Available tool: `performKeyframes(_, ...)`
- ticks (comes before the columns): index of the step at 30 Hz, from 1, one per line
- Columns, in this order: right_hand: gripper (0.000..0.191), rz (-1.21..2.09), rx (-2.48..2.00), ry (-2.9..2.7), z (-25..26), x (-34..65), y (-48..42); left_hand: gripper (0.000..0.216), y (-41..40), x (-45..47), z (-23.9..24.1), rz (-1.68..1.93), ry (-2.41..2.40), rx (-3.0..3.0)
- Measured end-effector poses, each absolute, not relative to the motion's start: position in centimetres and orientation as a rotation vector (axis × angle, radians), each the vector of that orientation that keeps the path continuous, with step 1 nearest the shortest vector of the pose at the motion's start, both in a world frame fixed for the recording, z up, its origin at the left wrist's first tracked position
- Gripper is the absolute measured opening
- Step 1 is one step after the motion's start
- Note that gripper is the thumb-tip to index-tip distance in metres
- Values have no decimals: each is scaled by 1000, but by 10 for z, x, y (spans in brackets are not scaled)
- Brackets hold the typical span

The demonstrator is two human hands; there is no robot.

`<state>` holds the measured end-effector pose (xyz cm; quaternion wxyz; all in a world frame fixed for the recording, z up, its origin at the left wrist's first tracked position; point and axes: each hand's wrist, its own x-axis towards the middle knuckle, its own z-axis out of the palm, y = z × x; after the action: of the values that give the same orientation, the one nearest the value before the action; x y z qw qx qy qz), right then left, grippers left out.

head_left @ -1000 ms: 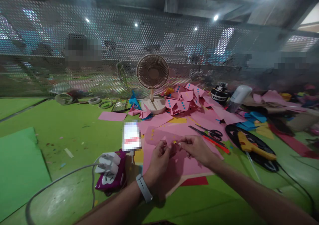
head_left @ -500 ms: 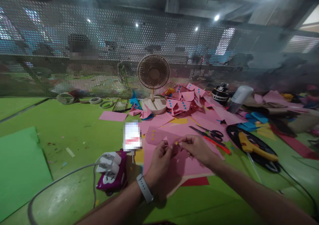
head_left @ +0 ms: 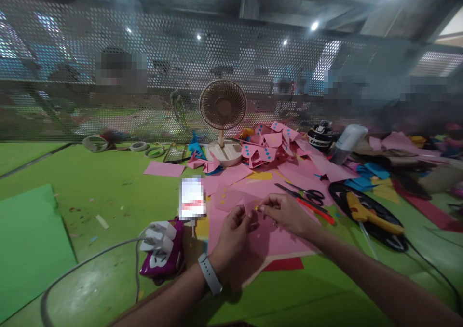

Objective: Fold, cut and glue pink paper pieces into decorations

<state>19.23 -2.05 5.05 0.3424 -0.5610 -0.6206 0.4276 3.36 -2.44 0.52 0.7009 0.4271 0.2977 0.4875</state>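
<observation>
Fingertips of my left hand (head_left: 235, 233) are closed on a pink piece of paper (head_left: 243, 205), over a large pink sheet (head_left: 265, 242). My right hand (head_left: 285, 214) pinches a tiny yellow paper bit (head_left: 256, 208) right beside that piece. Several more yellow bits (head_left: 223, 197) lie on pink paper just beyond my left hand. A watch strap (head_left: 210, 274) circles my left wrist. To the right of my right hand lie black scissors (head_left: 314, 196) and a red-orange cutter (head_left: 315, 210).
A yellow glue gun (head_left: 369, 214) rests on a black tray (head_left: 336, 192) at right. Behind stand a small fan (head_left: 223, 105) and a heap of folded pink paper (head_left: 265, 146). On the left are a lit phone (head_left: 192, 197), a purple power strip (head_left: 162, 262) and a cable (head_left: 83, 264).
My hands stay almost in place, still close together. The pink paper beyond my left hand looks slightly lower and flatter, and my right forearm has shifted a little to the right.
</observation>
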Motion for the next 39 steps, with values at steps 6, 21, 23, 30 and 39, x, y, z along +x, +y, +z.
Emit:
performKeyframes(6, 19, 1096, -1468, -1622, 52, 191, -21, 27, -26, 33, 6, 1070, 681, 965)
performKeyframes(21, 16, 999, -1534, -1677, 52, 189, -21, 26, -26, 32, 10, 1070, 670, 956)
performKeyframes(23, 16, 981, -1542, -1680, 51, 188, -22, 26, -25, 33, 8, 1081, 671, 958)
performKeyframes(30, 16, 972, -1530, -1662, 43, 185, -23, 28, -23, 32, 1, 1104, 689, 997)
performKeyframes(39, 13, 748, -1619, -1717, 47, 189, -25, 31, -24, 31, 8, 1123, 809, 1118)
